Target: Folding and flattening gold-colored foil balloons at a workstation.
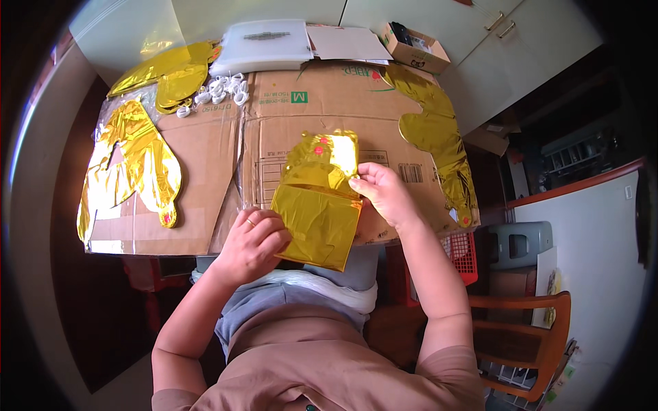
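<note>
Over the near edge of a cardboard sheet (199,157), we see a folded gold foil piece (319,229) held between two bare hands. The right hand (384,194) pinches its right side, thumb and forefinger narrowed on the foil; the left hand (255,240) is curled at its left edge, the fingertips partly hidden from us, so we cannot tell how firmly they grip. We also cannot tell whether the foil's flat lower half is a sleeve or another fold. On the cardboard's left side lies a gold foil shape (140,161), bleached by glare; at its far left corner, a second foil shape (181,75) is bunched up beside white cords (223,89), its outline hard for us to read. Along the cardboard's right edge runs a long foil strip (439,144). Below that edge, a red basket (462,257) is partly hidden by the right forearm
</note>
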Motion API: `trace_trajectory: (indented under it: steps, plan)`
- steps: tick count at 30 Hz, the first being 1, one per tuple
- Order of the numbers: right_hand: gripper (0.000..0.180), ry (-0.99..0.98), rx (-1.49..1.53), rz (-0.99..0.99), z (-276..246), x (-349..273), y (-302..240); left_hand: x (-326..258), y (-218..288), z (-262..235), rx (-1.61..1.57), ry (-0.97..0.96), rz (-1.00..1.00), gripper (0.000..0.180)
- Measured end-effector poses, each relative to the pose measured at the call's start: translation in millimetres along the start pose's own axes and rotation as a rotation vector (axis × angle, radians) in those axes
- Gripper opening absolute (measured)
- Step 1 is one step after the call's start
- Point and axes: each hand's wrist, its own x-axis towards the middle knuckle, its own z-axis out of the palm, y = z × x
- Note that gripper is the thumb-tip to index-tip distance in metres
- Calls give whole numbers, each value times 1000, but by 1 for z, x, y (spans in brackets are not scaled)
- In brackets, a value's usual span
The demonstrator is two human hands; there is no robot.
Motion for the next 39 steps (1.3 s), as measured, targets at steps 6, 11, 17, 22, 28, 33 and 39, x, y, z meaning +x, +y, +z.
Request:
trace_trajectory:
  steps: [6,11,17,22,28,33,39]
  plan:
    - [21,109,-194,-63,2,16,3,29,6,-19,-220,-149,-12,46]
    - [24,237,-324,-103,1,7,1,37,2,24,-73,-100,-159,71]
    - [23,157,-338,31,-15,-34,-14,33,2,34,-4,-125,-189,73]
    - [23,-21,-136,204,-17,-55,-4,38,3,34,-15,-148,-198,76]
    - [22,-112,-116,238,-8,-39,-11,41,4,35,-23,-166,-215,78]
    - [19,-128,-138,164,-3,-22,-3,44,5,35,-28,-175,-220,77]
    - [17,-120,-175,126,-3,-13,-3,42,5,36,-24,-180,-228,76]
